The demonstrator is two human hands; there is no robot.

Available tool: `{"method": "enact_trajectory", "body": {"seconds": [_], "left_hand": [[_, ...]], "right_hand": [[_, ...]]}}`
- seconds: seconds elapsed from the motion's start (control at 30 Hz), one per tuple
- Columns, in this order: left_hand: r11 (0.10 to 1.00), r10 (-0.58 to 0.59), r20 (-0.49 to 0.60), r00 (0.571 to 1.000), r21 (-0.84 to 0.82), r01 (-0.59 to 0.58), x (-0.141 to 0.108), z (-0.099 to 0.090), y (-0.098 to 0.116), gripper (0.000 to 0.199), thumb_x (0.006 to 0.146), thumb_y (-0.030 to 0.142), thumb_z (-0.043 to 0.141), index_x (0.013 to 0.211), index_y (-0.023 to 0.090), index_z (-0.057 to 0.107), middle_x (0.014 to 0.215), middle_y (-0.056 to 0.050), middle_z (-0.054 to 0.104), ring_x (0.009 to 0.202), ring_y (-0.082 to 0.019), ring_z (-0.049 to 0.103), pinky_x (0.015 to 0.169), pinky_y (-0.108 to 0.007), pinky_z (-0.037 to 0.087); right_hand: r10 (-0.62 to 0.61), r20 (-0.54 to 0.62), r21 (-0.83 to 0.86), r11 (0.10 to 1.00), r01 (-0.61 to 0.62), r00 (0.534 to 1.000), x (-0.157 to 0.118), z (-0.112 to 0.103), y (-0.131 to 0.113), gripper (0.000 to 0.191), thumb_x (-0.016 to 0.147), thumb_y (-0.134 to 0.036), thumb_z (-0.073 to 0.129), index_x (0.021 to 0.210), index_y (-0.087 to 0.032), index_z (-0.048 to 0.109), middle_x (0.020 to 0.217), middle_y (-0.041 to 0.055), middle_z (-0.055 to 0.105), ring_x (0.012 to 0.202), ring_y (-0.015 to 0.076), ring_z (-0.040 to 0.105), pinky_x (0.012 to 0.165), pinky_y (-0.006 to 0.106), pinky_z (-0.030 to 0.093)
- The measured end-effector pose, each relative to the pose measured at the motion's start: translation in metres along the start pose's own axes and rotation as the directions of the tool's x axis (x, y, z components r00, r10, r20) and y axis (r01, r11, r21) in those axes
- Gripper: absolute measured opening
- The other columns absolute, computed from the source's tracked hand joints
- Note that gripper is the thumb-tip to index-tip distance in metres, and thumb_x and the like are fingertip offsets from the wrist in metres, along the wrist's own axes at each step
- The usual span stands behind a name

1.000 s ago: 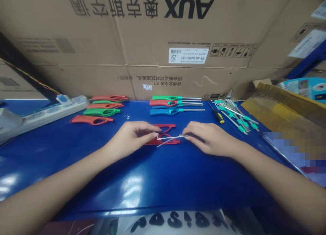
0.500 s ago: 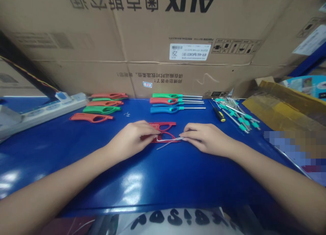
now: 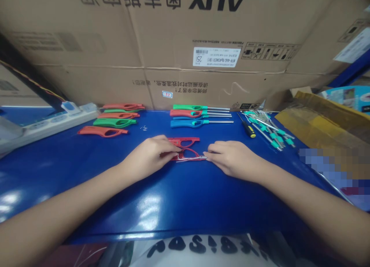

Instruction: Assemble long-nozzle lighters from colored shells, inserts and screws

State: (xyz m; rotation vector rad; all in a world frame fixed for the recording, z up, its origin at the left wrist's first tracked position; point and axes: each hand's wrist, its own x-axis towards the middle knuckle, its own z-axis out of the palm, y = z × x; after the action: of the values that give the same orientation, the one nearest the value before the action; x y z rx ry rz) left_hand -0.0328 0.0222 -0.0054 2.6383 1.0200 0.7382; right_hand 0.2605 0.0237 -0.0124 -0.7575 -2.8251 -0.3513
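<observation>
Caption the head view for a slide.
Left hand and right hand flank white wires at red handle shells on blue tabletop.

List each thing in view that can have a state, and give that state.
Red shell halves: unjoined
Left hand: fingers pinched, apparently on the white wire
White wire: bent, over the near half
Right hand: fingers closed on a metal tube
Front blue lighter: tube fitted
Front orange handle: no tube fitted
Screwdriver: lying down, unheld
Loose tubes: heaped
Power strip: plug inserted; on or off unclear
Carton: print inverted
</observation>
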Motion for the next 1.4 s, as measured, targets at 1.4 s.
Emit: {"method": "enact_trajectory", "body": {"seconds": [1.4], "left_hand": [[0.964, 0.035, 0.228, 0.973, 0.248, -0.093, -0.003, -0.007, 0.013, 0.03, 0.103, 0.027, 0.05, 0.118, 0.022, 0.075, 0.121, -0.008, 0.072, 0.106, -0.027, 0.065, 0.091, -0.044, 0.056]], "right_hand": [[0.08, 0.184, 0.019, 0.996, -0.085, 0.98, 0.001, -0.018, 0.0, 0.022, 0.099, -0.019, 0.052, 0.092, -0.017, 0.073, 0.086, 0.0047, 0.066, 0.081, 0.0192, 0.056, 0.062, 0.033, 0.03]]}}
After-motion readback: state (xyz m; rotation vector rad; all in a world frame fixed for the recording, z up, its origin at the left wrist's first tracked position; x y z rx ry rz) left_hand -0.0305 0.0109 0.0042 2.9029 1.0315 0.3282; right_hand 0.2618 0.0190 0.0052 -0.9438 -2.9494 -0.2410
